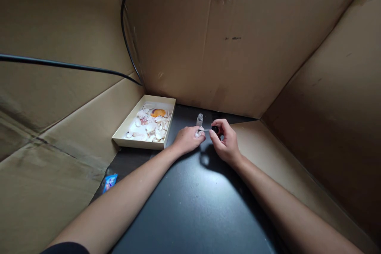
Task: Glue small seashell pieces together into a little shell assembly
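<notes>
Pinched in my left hand (pixel 187 140) is a small whitish seashell (pixel 199 133), partly covered by the fingers. My right hand (pixel 226 141) grips the black cap of a small applicator brush (pixel 214 129). From that cap a thin pale stem points left, its tip at the shell; whether it touches cannot be made out. Just behind the shell a small clear glass bottle (pixel 199 119) stands upright with its neck uncovered. Left of my hands, a shallow cream box (pixel 139 143) holds several pale seashells (pixel 151 127) and an orange one (pixel 158 112).
Cardboard walls (pixel 238 59) enclose the dark tabletop (pixel 181 206) at the back and sides. A blue packet (pixel 110 181) lies by the left edge, near my forearm. Black cables (pixel 74 66) run along the left wall. A cardboard flap (pixel 253 139) lies at right.
</notes>
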Motion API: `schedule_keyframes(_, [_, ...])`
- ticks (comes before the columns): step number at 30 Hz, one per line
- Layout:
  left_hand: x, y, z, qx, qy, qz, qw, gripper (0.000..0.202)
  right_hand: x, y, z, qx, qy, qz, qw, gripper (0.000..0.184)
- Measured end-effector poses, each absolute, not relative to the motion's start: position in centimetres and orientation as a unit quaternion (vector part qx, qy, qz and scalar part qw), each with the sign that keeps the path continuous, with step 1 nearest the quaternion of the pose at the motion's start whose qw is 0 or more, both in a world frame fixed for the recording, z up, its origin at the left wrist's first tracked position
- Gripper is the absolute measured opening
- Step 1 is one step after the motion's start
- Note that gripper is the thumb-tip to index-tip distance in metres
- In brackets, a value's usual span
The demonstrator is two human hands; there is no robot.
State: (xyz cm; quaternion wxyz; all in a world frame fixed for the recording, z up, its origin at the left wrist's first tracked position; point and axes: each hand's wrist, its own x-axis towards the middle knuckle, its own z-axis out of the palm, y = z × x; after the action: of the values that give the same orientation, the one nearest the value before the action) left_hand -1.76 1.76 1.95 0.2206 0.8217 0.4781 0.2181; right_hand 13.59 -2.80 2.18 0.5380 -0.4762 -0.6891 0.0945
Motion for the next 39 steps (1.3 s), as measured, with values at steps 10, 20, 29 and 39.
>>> schedule_keyframes(10, [-1.81,2.01,1.66,0.817,0.478,0.241,0.215,0.016,13.63,-2.52,1.88,-0.491,-0.675,0.105,0.54,0.016])
schedule_keyframes(20, [-1.87,1.95,1.72,0.811,0.479,0.241,0.235,0.018,13.57,-2.78,2.14,-0.484,-0.685,0.096,0.537,0.015])
schedule_keyframes(29, [-1.87,1.83,1.88,0.801,0.479,0.246,0.26,0.018,13.56,-2.77,2.11,-0.487,-0.683,0.084,0.538,0.013])
schedule_keyframes(39, [-1.97,2.22,1.1,0.776,0.443,0.329,0.305,0.026,13.48,-2.71,2.18,-0.487,-0.681,0.081,0.54,0.013])
